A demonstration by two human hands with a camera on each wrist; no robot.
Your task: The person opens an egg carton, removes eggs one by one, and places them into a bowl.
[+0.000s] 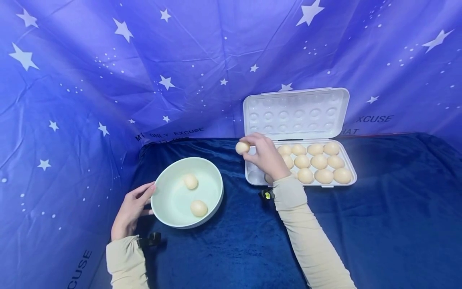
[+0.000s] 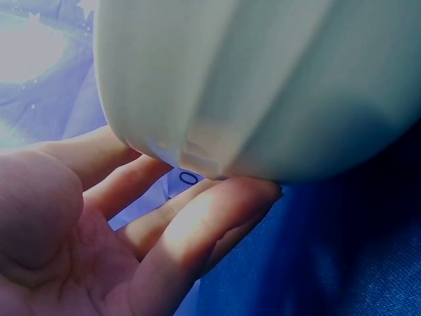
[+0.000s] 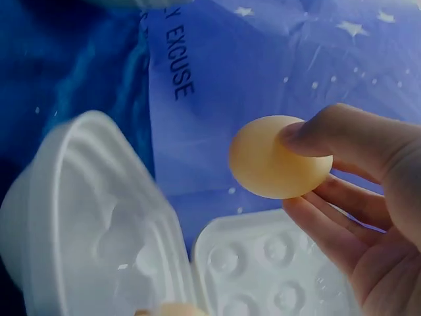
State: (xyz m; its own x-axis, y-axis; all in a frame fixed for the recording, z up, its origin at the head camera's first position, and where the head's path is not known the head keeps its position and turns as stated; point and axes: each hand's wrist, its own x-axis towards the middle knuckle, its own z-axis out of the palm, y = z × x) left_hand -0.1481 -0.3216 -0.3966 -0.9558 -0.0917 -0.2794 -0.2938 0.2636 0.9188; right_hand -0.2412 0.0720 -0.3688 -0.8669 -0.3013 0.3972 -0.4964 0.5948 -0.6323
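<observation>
Only head view: eggs [image 1: 199, 208] in bowl [image 1: 174, 200]

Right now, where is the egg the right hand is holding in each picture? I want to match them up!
Head: the egg is near the middle, pinched in the right hand.
Left wrist: the egg isn't in this one.
Right wrist: the egg is a bit right of the middle.
Shared landmark: the starry cloth, across the head view's top, upper left in left wrist, upper right in right wrist.
</observation>
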